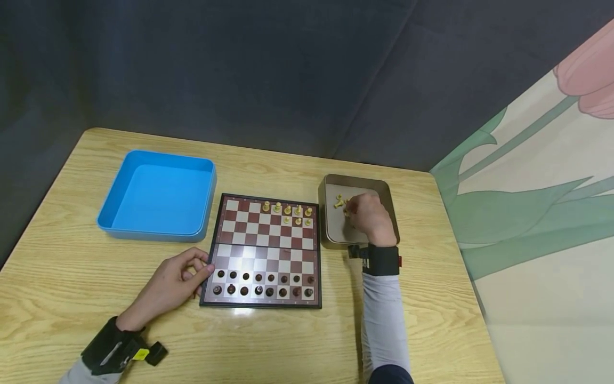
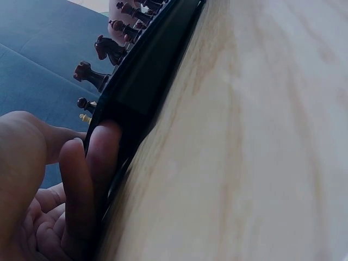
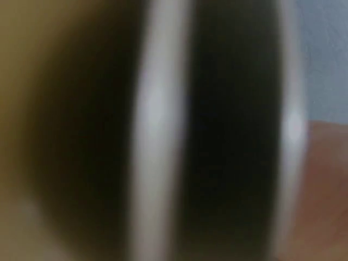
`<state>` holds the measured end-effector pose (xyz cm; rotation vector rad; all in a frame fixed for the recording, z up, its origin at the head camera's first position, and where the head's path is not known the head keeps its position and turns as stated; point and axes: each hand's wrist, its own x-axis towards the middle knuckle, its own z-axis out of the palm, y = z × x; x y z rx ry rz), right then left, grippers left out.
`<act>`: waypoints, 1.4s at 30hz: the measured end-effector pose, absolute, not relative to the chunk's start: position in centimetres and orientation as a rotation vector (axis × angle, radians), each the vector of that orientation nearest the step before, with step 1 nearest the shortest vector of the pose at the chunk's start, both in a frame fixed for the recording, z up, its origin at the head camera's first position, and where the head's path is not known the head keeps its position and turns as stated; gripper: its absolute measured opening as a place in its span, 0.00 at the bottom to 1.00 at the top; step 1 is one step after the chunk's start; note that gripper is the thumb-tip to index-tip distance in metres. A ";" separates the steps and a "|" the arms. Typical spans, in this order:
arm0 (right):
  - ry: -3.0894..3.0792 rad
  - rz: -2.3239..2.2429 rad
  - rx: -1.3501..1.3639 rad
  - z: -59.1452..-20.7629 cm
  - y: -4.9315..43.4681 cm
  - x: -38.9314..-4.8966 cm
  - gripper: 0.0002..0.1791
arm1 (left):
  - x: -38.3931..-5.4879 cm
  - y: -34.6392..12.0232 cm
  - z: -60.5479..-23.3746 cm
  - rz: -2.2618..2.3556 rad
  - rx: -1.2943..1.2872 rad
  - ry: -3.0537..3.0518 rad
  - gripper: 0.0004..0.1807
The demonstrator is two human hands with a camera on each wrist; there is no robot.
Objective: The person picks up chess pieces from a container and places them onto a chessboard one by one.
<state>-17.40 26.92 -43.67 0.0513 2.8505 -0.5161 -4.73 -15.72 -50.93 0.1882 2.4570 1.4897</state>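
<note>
A magnetic-looking chessboard [image 1: 249, 250] lies on the table between both hands. My left hand [image 1: 175, 280] grips its left edge, thumb over the rim and fingers against the black side [image 2: 144, 81]. Two rows of dark chess pieces [image 1: 259, 290] stand along the near side. At the far right part of the board stand several cream chess pieces [image 1: 287, 210]. My right hand [image 1: 371, 216] reaches down into a metal tin [image 1: 323, 226], fingertips beside loose cream chess pieces [image 1: 339, 202]. Its fingers are mostly hidden, and I cannot tell whether they hold a piece.
A blue tray [image 1: 160, 197] sits at the back left of the wooden table [image 1: 268, 346]. Dark cloth [image 1: 240, 74] hangs behind the table, and a flower-patterned curtain [image 1: 532, 213] borders its right side. The tin's blurred wall [image 3: 228, 136] fills the right wrist view.
</note>
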 end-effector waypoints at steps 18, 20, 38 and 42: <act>3.001 -0.458 -0.002 -44.4 26.3 -17.5 0.07 | -4.8 -15.7 -51.0 1.506 0.170 2.431 0.21; 3.000 -0.477 0.004 -44.0 26.4 -17.3 0.06 | -4.8 -15.7 -51.0 1.503 0.173 2.433 0.21; 3.352 -0.715 -0.475 -38.8 21.6 -14.4 0.04 | -4.7 -15.7 -50.8 1.496 0.168 2.444 0.21; 3.324 -0.795 -0.641 -38.4 19.9 -14.1 0.05 | -4.8 -15.7 -50.8 1.501 0.177 2.442 0.21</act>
